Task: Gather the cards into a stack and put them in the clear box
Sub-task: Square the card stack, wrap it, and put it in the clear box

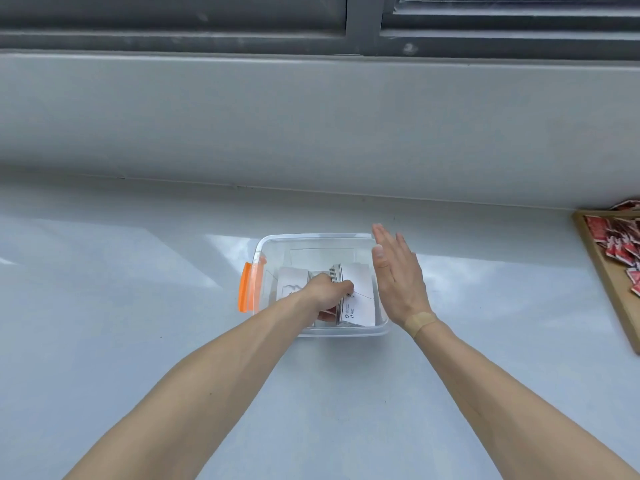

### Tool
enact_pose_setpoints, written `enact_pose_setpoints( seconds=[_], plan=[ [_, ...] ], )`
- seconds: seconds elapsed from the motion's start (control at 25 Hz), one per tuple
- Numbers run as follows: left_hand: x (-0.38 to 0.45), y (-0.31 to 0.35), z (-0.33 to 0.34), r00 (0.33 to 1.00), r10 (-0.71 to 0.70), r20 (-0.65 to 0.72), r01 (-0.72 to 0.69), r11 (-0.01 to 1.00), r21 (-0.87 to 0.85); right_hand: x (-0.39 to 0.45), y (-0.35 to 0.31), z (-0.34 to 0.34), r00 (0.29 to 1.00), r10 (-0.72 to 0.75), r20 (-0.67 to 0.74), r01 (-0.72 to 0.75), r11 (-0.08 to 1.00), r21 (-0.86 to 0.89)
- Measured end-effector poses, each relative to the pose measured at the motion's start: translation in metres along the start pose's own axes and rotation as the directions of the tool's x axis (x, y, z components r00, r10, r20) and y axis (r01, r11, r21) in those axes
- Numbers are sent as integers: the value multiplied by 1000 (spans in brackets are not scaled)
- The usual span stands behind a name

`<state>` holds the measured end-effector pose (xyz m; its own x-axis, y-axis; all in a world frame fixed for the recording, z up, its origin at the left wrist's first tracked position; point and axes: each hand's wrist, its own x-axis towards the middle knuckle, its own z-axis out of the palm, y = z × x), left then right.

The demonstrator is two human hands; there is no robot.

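Observation:
A clear plastic box (pixel 277 241) with an orange latch (pixel 246 287) on its left side sits on the pale table. Inside it lies a stack of white cards (pixel 360 299), with another white card (pixel 289 284) to the left of it. My left hand (pixel 327 294) reaches down into the box and is closed around the stack's left edge. My right hand (pixel 398 275) hovers flat and empty over the box's right rim, fingers extended and pointing away from me. A beige plaster wraps that wrist.
A wooden tray (pixel 602 271) holding several red packets (pixel 620 237) sits at the table's right edge. A grey wall and a dark window frame rise behind the table.

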<state>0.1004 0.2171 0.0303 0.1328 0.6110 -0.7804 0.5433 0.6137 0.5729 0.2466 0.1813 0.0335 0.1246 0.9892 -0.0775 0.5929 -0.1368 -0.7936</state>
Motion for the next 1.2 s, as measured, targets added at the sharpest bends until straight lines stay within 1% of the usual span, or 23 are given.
enact_pose_setpoints(
  seconds=[0.08,0.24,0.32,0.36,0.4,0.48,0.52,0.6,0.68,0.8,0.88,0.96,1.08,1.2],
  plan=[
    [6,-1,2,1000,-13,18,13,1000,1,0,0,0,1000,-2,0,2,1000,-13],
    [13,-4,9,1000,8,-2,-8,1000,30,1,1,2,1000,-3,-9,3,1000,-12],
    [13,-4,13,998,-13,-64,20,994,104,1,2,2,1000,0,-9,0,1000,-7],
    [12,-4,16,993,-26,-116,44,987,155,1,2,2,1000,2,-9,-2,1000,-9],
    [8,-1,18,987,-9,-159,39,982,185,1,2,2,1000,2,-10,-2,1000,-12],
    [5,2,20,989,23,-144,26,943,332,1,2,2,1000,2,-12,-2,1000,-14],
    [9,2,20,991,8,-134,42,929,368,1,2,2,1000,2,-13,-2,1000,-15],
    [15,-1,15,992,19,-124,31,921,387,1,2,2,1000,3,-9,-3,1000,-14],
    [17,-2,12,991,85,-104,-27,886,463,1,2,2,1000,6,-7,-6,1000,-14],
    [13,1,13,991,90,-95,-29,861,507,1,2,2,1000,10,-9,-10,1000,-2],
    [12,1,14,993,78,-84,-24,860,510,1,2,2,1000,9,-10,-9,1000,6],
    [12,1,15,995,63,-80,-18,882,472,1,2,2,1000,9,-9,-9,1000,6],
    [13,-2,15,997,39,-72,-15,953,302,1,2,3,1000,11,-9,-11,1000,13],
    [14,-4,14,998,8,-69,2,989,145,1,2,2,1000,12,-10,-12,1000,20]
  ],
)
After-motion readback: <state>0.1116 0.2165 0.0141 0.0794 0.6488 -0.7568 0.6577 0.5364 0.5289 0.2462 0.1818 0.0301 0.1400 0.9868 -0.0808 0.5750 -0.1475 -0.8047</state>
